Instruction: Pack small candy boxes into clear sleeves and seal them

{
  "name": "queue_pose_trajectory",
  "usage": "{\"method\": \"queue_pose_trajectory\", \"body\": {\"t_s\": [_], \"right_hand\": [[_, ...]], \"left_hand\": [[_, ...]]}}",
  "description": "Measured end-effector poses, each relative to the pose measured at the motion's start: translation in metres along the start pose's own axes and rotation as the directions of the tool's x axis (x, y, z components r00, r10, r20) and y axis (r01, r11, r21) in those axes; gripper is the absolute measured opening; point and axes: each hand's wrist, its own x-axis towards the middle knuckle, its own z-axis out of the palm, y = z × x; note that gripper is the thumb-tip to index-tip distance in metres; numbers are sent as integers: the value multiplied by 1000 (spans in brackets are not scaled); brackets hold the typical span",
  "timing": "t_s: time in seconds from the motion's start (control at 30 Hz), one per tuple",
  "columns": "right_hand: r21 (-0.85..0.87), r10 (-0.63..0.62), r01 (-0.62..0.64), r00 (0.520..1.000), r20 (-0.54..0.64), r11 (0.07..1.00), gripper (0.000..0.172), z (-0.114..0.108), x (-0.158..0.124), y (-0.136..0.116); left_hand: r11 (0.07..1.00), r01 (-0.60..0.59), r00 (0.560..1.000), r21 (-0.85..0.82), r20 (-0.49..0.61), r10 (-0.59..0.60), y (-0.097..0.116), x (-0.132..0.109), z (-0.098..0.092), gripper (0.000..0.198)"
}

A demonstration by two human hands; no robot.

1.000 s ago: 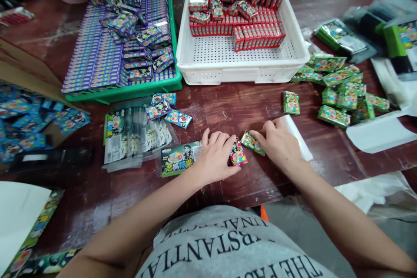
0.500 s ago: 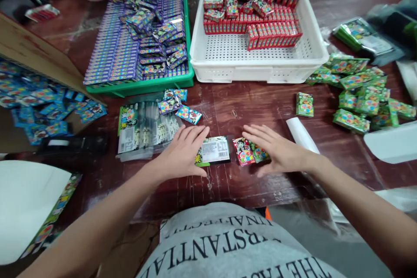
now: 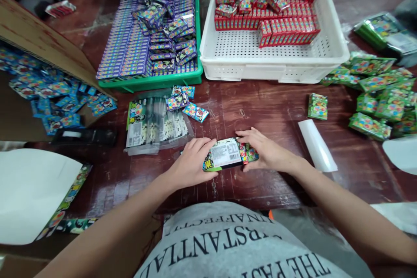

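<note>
My left hand grips the left end of a printed black-and-green packet, thumb at its near edge and fingers at its far edge. A white barcode label faces up on it. At the packet's right end my right hand closes around small candy boxes, a red box and a green box. The red box meets the packet's end; whether it is partly inside I cannot tell. To the left of my left hand lies a stack of flat printed plastic bags, with several blue and purple sachets at its corner.
Behind are a green tray of purple packs and a white basket of red boxes. On the right lie a single green box, a white roll and piled green boxes. A cardboard box with blue sachets stands left.
My right hand has moved left with the red and green boxes, bringing them against the packet. My left hand has closed on the packet, which is now slightly tilted. The view has shifted.
</note>
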Motion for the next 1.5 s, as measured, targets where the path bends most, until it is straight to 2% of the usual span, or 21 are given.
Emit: {"method": "queue_pose_trajectory", "body": {"t_s": [0.1, 0.13, 0.2, 0.3, 0.4, 0.5, 0.57, 0.63, 0.7, 0.77, 0.87, 0.93, 1.0, 1.07, 1.13, 1.2, 1.27, 1.3, 1.37, 1.43, 1.5], "right_hand": [[-69, 30, -29, 999, 13, 997, 108, -10, -8, -1], [-89, 48, -45, 999, 21, 995, 111, -16, -11, 0], [-89, 72, -68, 997, 43, 994, 101, -26, -17, 0], [13, 37, -38, 996, 78, 999, 81, -30, -14, 1], [121, -2, -7, 997, 75, 993, 83, -24, -5, 1], [184, 99, -91, 995, -31, 979, 89, -20, -3, -3], [296, 230, -182, 963, -139, 938, 85, -16, -4, -9], [467, 364, -239, 911, -196, 851, 67, -9, -2, -16], [613, 454, -252, 869, -198, 749, 47, -1, 3, -23], [682, 492, -250, 851, -182, 687, 40, 4, 10, -28], [714, 492, -272, 863, -117, 645, 34, 6, 18, -32], [714, 473, -288, 879, -68, 638, 29, 6, 22, -34], [700, 468, -292, 881, -68, 652, 28, 11, 24, -38], [717, 522, -270, 840, -152, 643, 36, 22, 26, -44], [781, 613, -217, 750, -251, 585, 45, 36, 30, -53], [828, 682, -156, 658, -319, 539, 42, 48, 36, -63], [810, 698, -169, 622, -354, 561, 31, 55, 43, -71], [789, 695, -198, 624, -356, 582, 28, 56, 47, -74], [740, 664, -242, 662, -347, 628, 23, 54, 53, -77], [707, 614, -233, 710, -346, 668, 19, 50, 57, -77], [700, 580, -198, 729, -363, 686, 17, 47, 59, -76]], "left_hand": [[1000, 2, 1000, 13, -6, -2, 2, 0, 1, 91], [1000, 2, 1000, 14, -3, -2, 2, 0, 1, 91], [1000, 1, 1000, 10, -3, -1, 3, 2, 1, 91], [1000, -11, 1000, -7, -5, 11, 4, 6, 2, 91], [1000, -1, 1000, -28, -6, 1, 9, 9, 5, 91], [994, 92, 992, -57, -82, -97, 21, 8, 9, 91], [974, 198, 960, -107, -179, -214, 33, 8, 12, 95], [935, 282, 909, -217, -252, -332, 46, 12, 15, 104], [879, 290, 882, -378, -252, -399, 53, 18, 18, 109], [803, 220, 900, -553, -203, -386, 51, 24, 19, 94], [650, 119, 946, -751, -113, -303, 35, 29, 17, 60], [565, 111, 961, -818, -56, -270, 22, 28, 14, 54], [513, 114, 963, -851, -33, -268, 12, 25, 11, 50], [475, 108, 956, -873, -40, -291, 5, 22, 9, 42], [442, 100, 944, -892, -56, -326, 1, 18, 7, 34], [433, 93, 932, -897, -74, -355, -3, 15, 6, 28], [437, 84, 922, -895, -97, -374, -8, 13, 5, 22], [437, 78, 918, -896, -106, -382, -11, 12, 4, 18], [443, 65, 909, -894, -131, -397, -15, 12, 3, 15], [448, 60, 893, -892, -153, -424, -18, 12, 1, 15], [427, 68, 870, -902, -156, -468, -19, 12, -3, 14]]}}
